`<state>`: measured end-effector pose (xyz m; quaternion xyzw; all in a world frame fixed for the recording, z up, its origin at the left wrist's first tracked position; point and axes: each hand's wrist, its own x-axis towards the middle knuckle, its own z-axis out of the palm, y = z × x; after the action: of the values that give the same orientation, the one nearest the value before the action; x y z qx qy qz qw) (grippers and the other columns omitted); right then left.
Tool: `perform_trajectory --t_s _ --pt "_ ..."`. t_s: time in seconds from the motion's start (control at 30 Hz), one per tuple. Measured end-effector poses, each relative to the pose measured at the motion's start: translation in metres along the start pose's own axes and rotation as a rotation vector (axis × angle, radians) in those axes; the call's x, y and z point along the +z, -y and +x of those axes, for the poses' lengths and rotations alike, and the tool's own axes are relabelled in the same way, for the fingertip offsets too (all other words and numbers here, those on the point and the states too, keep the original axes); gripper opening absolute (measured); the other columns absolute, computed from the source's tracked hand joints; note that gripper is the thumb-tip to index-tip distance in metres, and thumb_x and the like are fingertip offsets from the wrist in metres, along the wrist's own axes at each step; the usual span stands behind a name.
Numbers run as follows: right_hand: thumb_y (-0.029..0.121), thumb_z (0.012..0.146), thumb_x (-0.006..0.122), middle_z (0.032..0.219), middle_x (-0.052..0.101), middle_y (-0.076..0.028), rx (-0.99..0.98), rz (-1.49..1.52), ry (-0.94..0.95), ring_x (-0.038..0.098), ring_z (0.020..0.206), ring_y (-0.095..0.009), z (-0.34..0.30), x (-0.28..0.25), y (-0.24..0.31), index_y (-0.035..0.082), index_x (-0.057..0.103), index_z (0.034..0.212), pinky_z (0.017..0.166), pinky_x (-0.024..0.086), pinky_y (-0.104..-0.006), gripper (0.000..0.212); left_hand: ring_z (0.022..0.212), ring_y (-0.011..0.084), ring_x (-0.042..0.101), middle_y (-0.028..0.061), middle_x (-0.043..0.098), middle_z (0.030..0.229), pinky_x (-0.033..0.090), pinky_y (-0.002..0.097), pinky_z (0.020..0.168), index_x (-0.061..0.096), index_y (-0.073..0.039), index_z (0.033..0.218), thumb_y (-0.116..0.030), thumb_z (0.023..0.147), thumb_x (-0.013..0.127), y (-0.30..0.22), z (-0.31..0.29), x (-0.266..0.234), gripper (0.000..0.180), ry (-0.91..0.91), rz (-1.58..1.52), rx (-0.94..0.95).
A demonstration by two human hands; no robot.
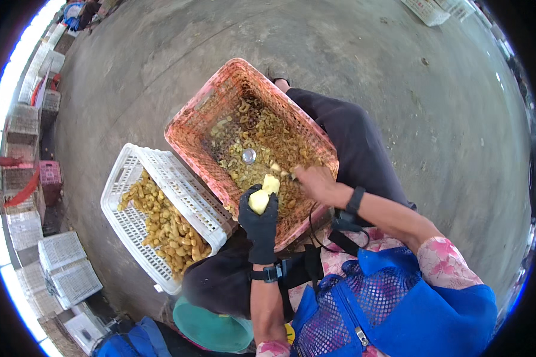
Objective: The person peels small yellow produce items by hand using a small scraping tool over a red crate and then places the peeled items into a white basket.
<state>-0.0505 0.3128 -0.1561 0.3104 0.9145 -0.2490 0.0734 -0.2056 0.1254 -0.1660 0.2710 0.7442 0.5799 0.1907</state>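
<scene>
Lengthwise aslant, forward-right: pale ginger (259, 202).

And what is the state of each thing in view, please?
Left hand: gloved, closed
Held ginger: peeled, pale, in left hand
Right hand: fingers curled, contents unclear
Unpeeled ginger: heaped, skin on
White crate: open, partly filled
Pink crate: open, stained
Peelings: loose, in pink crate
Green basin: partly hidden
</scene>
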Motion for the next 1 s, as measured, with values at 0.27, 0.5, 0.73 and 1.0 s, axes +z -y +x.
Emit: perform_trajectory --t_s 0.27,0.5,0.73,1.0 --pt "0.03 0.1 0.084 0.087 0.075 -0.03 -0.049 0.277 -0.139 0.077 0.086 -0.055 -0.023 -0.051 0.007 0.001 0.065 0.127 0.078 0.061 -0.0631 0.044 0.124 0.0209 0.075 0.0104 0.075 0.14 0.068 0.0365 0.099 0.069 -0.001 0.143 0.004 0.099 0.091 -0.039 -0.001 0.009 0.05 0.0 -0.306 -0.171" --pt "0.032 0.099 0.086 0.075 0.071 -0.026 -0.173 0.351 -0.205 0.075 0.073 -0.051 -0.055 -0.068 0.018 0.002 0.067 0.125 0.067 0.059 -0.0597 0.044 0.103 0.0249 0.081 0.0107 0.076 0.134 0.069 0.0359 0.085 0.067 -0.007 0.15 -0.002 0.101 0.082 -0.067 0.002 -0.002 0.052 0.048 -0.726 -0.349" --pt "0.028 0.101 0.089 0.073 0.069 -0.021 -0.266 0.297 -0.167 0.074 0.069 -0.045 -0.068 -0.085 0.019 0.004 0.068 0.121 0.06 0.055 -0.0543 0.038 0.099 0.0307 0.085 0.0106 0.078 0.132 0.067 0.0343 0.072 0.068 -0.01 0.149 -0.009 0.097 0.087 -0.024 -0.001 -0.01 0.055 0.11 -1.018 -0.402" --pt "0.025 0.103 0.087 0.073 0.069 -0.018 -0.275 0.214 -0.209 0.073 0.067 -0.043 -0.068 -0.082 0.015 0.005 0.065 0.117 0.057 0.052 -0.0521 0.032 0.098 0.0305 0.085 0.011 0.078 0.132 0.068 0.0336 0.073 0.069 -0.009 0.146 -0.006 0.098 0.086 -0.022 0.005 -0.002 0.051 0.022 -0.986 -0.495"
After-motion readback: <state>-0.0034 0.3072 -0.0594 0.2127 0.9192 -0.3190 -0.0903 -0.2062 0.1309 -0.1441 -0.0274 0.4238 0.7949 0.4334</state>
